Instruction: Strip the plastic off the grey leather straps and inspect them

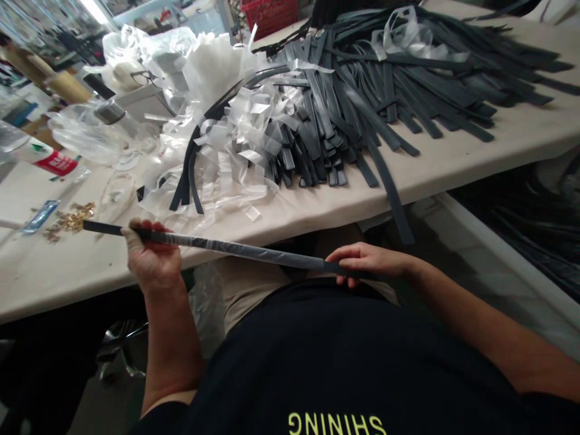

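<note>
A long dark strap (109,228) stretches between my two hands in front of my body, just off the table's front edge. Clear plastic film (254,252) covers its middle stretch. My left hand (154,251) is closed around the strap near its left end, and a short dark piece sticks out past the thumb. Toward the other end, my right hand (362,261) grips the strap between thumb and fingers, right where the film stops. The strap's right end is partly hidden against my dark shirt.
A large pile of dark straps (353,115) covers the table's (299,208) right and middle. Crumpled clear plastic strips (240,157) lie left of it. Small gold-coloured pieces (79,216), a blue packet (41,216) and a red-labelled bottle (49,158) are at the left. A red basket (269,15) stands behind.
</note>
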Motion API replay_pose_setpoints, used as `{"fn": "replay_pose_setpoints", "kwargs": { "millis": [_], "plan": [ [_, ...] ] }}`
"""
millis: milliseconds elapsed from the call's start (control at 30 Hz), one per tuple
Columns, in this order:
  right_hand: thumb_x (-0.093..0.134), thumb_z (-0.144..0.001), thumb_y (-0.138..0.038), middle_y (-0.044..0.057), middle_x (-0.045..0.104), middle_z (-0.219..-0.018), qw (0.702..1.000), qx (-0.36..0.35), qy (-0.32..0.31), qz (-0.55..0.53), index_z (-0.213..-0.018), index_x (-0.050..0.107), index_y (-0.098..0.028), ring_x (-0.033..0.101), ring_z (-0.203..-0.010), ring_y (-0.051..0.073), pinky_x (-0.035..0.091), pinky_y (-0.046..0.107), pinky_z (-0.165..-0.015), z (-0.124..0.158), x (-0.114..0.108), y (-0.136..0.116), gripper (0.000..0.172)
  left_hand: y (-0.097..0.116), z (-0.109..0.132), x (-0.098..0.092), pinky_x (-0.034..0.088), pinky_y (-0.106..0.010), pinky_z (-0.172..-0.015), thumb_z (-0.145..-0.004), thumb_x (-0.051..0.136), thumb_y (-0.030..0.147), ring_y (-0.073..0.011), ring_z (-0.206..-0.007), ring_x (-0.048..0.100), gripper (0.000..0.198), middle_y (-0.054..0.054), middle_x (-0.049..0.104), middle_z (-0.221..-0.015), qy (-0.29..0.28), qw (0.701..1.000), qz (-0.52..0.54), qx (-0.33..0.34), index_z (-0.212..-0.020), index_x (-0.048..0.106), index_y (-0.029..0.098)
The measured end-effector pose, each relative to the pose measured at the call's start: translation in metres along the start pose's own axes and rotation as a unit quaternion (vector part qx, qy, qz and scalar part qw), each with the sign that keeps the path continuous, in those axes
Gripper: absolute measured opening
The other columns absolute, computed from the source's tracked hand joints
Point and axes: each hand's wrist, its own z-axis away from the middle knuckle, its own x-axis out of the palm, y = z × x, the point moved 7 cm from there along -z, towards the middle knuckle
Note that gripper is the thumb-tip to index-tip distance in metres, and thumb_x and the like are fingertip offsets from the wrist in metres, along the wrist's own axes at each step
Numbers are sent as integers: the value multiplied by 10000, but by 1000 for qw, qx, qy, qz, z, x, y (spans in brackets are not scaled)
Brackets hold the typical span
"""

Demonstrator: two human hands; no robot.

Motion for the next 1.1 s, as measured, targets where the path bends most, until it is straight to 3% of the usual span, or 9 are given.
{"fn": "replay_pose_setpoints", "kwargs": {
  "millis": [133,233,367,500,667,767,867,933,1100],
  "plan": [
    [693,-821,-495,50,712,-810,997,22,42,59,-1166,642,-134,645,-641,134,542,257,-604,10,-7,23,501,-2,3,-13,499,-145,-532,-1023,380,413,-50,-545,624,437,100,686,-605,67,998,20,2,-740,656,228],
    [652,-821,-533,43,696,-722,988,40,76,131,-1065,695,-144,621,-571,148,523,267,-542,12,-14,36,461,-15,11,-9,474,-134,-522,-1030,377,397,-40,-505,610,439,81,674,-585,98,993,47,-40,-743,651,208],
    [578,-847,-561,106,753,-946,961,0,88,264,-1007,747,-197,709,-865,284,580,392,-766,-1,-23,37,432,-34,25,10,486,-143,-578,-1038,362,330,-48,-564,636,439,43,691,-631,64,991,79,-93,-758,675,201],
    [560,-868,-513,124,705,-1191,929,-64,129,342,-1202,679,-207,661,-1080,341,518,495,-965,-25,-21,15,469,-47,45,31,512,-180,-660,-1034,372,302,-67,-653,656,425,21,712,-718,-6,986,94,-136,-792,706,203],
    [548,-917,-447,127,571,-1392,910,-171,95,366,-1392,511,-188,551,-1246,307,419,475,-1068,-61,28,-43,542,-58,70,53,496,-172,-650,-1036,369,326,-59,-644,635,432,23,694,-733,-51,974,106,-191,-792,703,202],
    [540,-929,-446,89,661,-1221,915,-220,22,337,-1311,561,-193,623,-1081,256,471,394,-957,-82,67,-75,459,-64,79,65,489,-162,-631,-1038,366,322,-49,-628,627,427,25,676,-726,-68,967,117,-214,-793,688,187],
    [516,-925,-487,48,695,-865,936,-227,-34,266,-984,658,-161,639,-792,191,491,310,-775,-98,93,-91,361,-68,85,69,478,-151,-617,-1044,341,309,-40,-607,618,430,32,662,-715,-65,963,132,-225,-802,671,180],
    [481,-929,-521,25,656,-727,948,-216,-45,229,-833,621,-167,606,-675,159,479,277,-693,-103,101,-92,392,-69,86,70,468,-147,-595,-1053,296,305,-37,-583,611,465,33,652,-694,-55,961,150,-227,-794,657,171],
    [442,-936,-553,-17,568,-598,953,-197,-31,228,-727,525,-196,518,-544,122,423,241,-562,-103,102,-85,422,-71,81,64,454,-143,-584,-1053,298,295,-33,-552,591,466,41,613,-637,-18,965,157,-207,-737,612,157]
  ]
}}
